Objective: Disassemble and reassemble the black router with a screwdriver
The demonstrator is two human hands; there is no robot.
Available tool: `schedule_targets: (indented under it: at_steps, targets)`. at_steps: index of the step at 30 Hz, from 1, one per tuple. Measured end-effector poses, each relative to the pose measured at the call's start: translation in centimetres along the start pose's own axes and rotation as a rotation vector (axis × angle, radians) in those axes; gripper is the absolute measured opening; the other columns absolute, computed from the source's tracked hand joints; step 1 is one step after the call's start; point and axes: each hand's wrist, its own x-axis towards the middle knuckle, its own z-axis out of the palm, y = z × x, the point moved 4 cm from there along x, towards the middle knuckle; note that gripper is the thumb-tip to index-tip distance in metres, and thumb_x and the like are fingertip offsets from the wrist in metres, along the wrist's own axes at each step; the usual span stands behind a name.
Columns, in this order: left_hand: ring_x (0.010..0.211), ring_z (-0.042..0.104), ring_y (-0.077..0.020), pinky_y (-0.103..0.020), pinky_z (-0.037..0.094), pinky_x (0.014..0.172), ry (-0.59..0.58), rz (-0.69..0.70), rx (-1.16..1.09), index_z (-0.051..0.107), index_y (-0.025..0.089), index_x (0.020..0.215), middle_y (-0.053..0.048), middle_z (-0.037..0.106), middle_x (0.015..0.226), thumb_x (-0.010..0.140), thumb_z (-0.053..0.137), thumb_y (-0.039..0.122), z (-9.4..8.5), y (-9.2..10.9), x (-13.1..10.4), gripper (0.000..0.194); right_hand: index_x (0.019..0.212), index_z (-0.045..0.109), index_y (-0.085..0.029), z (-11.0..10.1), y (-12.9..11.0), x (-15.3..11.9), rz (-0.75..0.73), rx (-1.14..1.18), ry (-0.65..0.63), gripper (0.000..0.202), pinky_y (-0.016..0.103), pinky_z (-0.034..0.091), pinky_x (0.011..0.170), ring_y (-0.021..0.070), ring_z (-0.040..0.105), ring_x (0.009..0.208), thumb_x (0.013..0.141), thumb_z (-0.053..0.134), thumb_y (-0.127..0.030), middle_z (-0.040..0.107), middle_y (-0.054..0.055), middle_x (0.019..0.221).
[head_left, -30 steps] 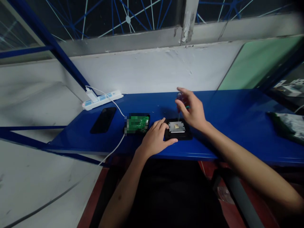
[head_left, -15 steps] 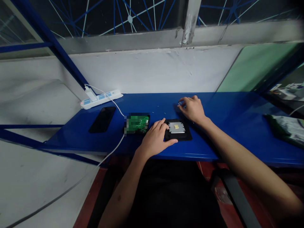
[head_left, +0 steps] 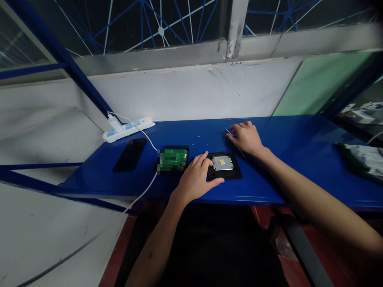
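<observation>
A flat black panel (head_left: 236,174) lies on the blue table, with a silver plate (head_left: 228,162) and a small yellowish square (head_left: 222,162) at its middle. My left hand (head_left: 197,175) rests at the panel's left edge, thumb stretched along the near side and fingers apart. Beyond the panel to the right, my right hand (head_left: 247,137) lies low over the table with its fingers bent round a thin tool (head_left: 228,130), whose two ends show on either side of the hand. Left of my left hand sits a green circuit board (head_left: 173,159) in a black case.
At the left lie a black phone (head_left: 129,155) and a white power strip (head_left: 128,129). A white cable (head_left: 146,189) runs past the board's left side. Small white bits are scattered behind the panel. A green and silver bag (head_left: 363,159) lies at the far right.
My right hand has shifted slightly right and lowered toward the table, and the thin tool shows more clearly. My left hand stays at the panel. The camera view has tilted a little.
</observation>
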Motion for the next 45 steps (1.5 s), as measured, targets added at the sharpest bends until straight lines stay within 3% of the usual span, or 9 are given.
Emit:
schedule_targets:
  at_steps: [6, 11, 19, 27, 30, 34, 39, 42, 45]
  targets:
    - [0.142, 0.04, -0.0361, -0.055, 0.042, 0.111, -0.032, -0.008, 0.04, 0.052, 0.019, 0.11, -0.019, 0.039, 0.155, 0.088, 0.064, 0.057, -0.2, 0.3, 0.1, 0.046, 0.111, 0.07, -0.017, -1.9, 4.2, -1.3, -0.071, 0.117, 0.078, 0.038, 0.048, 0.042, 0.088, 0.033, 0.058, 0.097, 0.093, 0.05, -0.044, 0.073, 0.013, 0.1]
    - [0.143, 0.039, -0.0376, -0.056, 0.041, 0.111, -0.072, 0.033, 0.066, 0.054, 0.019, 0.109, -0.019, 0.039, 0.155, 0.089, 0.063, 0.058, 0.2, 1.9, 0.7, 0.045, 0.107, 0.071, -0.019, -2.1, 6.7, -2.4, 0.068, 0.241, 0.16, 0.033, 0.051, 0.044, 0.089, 0.0331, 0.059, 0.094, 0.091, 0.052, -0.04, 0.074, 0.013, 0.097]
    - [0.143, 0.038, -0.0401, -0.055, 0.037, 0.115, -0.105, 0.086, 0.132, 0.055, 0.016, 0.115, -0.021, 0.04, 0.155, 0.089, 0.057, 0.065, 1.9, 5.5, 2.4, 0.056, 0.105, 0.072, -0.02, -3.4, 5.6, -2.4, 0.083, 0.312, 0.194, 0.03, 0.05, 0.046, 0.091, 0.0318, 0.059, 0.095, 0.091, 0.054, -0.039, 0.075, 0.011, 0.097]
    - [0.144, 0.036, -0.0396, -0.056, 0.035, 0.116, -0.113, 0.1, 0.128, 0.051, 0.014, 0.126, -0.022, 0.04, 0.154, 0.092, 0.053, 0.066, 3.3, 7.6, 4.1, 0.062, 0.101, 0.072, -0.02, -3.9, 5.3, -2.7, 0.071, 0.327, 0.216, 0.026, 0.049, 0.046, 0.09, 0.031, 0.06, 0.092, 0.091, 0.055, -0.037, 0.076, 0.011, 0.096]
    - [0.146, 0.033, -0.0398, -0.054, 0.03, 0.119, -0.085, 0.096, 0.143, 0.051, 0.011, 0.128, -0.023, 0.037, 0.156, 0.092, 0.049, 0.069, 2.9, 7.6, 4.0, 0.068, 0.1, 0.072, -0.02, -4.0, 5.1, -2.8, 0.074, 0.34, 0.214, 0.026, 0.048, 0.046, 0.089, 0.0302, 0.061, 0.092, 0.091, 0.055, -0.037, 0.076, 0.011, 0.095]
    - [0.146, 0.034, -0.0364, -0.053, 0.028, 0.121, -0.032, 0.044, 0.214, 0.054, 0.013, 0.129, -0.019, 0.038, 0.156, 0.091, 0.051, 0.07, -1.2, 4.3, 3.1, 0.069, 0.099, 0.072, -0.02, -4.0, 5.0, -2.8, 0.076, 0.349, 0.197, 0.024, 0.05, 0.048, 0.087, 0.0311, 0.06, 0.094, 0.091, 0.055, -0.036, 0.076, 0.011, 0.095]
    - [0.142, 0.04, -0.0381, -0.057, 0.033, 0.116, -0.095, -0.105, 0.268, 0.052, 0.018, 0.134, -0.017, 0.044, 0.153, 0.086, 0.052, 0.075, -7.1, -3.6, 1.6, 0.074, 0.098, 0.072, -0.021, -3.9, 4.8, -2.8, 0.079, 0.375, 0.181, 0.022, 0.051, 0.049, 0.086, 0.0324, 0.059, 0.097, 0.091, 0.056, -0.036, 0.076, 0.01, 0.096]
    - [0.139, 0.043, -0.0405, -0.06, 0.038, 0.111, -0.109, -0.182, 0.268, 0.047, 0.019, 0.14, -0.018, 0.044, 0.153, 0.087, 0.052, 0.072, -8.5, -7.4, 0.6, 0.075, 0.098, 0.073, -0.021, -3.8, 4.6, -2.9, 0.078, 0.378, 0.174, 0.023, 0.05, 0.05, 0.085, 0.0318, 0.059, 0.096, 0.092, 0.056, -0.036, 0.076, 0.01, 0.096]
    - [0.137, 0.045, -0.0421, -0.061, 0.039, 0.109, -0.145, -0.178, 0.233, 0.045, 0.022, 0.143, -0.018, 0.048, 0.15, 0.084, 0.059, 0.068, -8.6, -9.4, -0.1, 0.077, 0.1, 0.073, -0.019, -3.7, 4.5, -2.9, 0.084, 0.373, 0.156, 0.025, 0.05, 0.05, 0.084, 0.032, 0.059, 0.096, 0.092, 0.056, -0.036, 0.076, 0.011, 0.097]
